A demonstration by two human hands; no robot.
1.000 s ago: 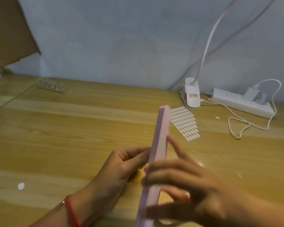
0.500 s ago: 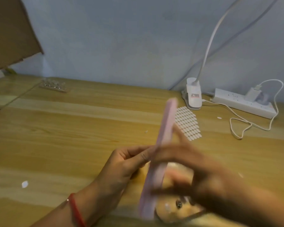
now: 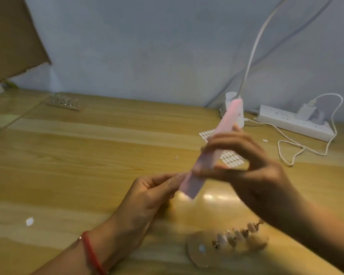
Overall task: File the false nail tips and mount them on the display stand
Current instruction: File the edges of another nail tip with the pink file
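Note:
My right hand [image 3: 244,167] grips a long pink nail file [image 3: 213,147] near its middle; the file slants up to the right. My left hand [image 3: 151,193] pinches something small against the file's lower end, most likely a false nail tip, but my fingers hide it. A round clear display stand [image 3: 199,253] lies near the front edge, with several nail tips [image 3: 234,235] mounted in a row on its arm. All of this is blurred by motion.
A sheet of white adhesive tabs [image 3: 230,158] lies behind the hands. At the back right stand a lamp clamp [image 3: 231,98], a white power strip [image 3: 294,122] and a looping cable [image 3: 298,149]. A second small stand [image 3: 65,102] sits far left. Cardboard [image 3: 10,36] hangs top left.
The right hand slid the file up and to the right along the left hand's fingertips. The view shifted, so the display stand with its nail tips now shows below.

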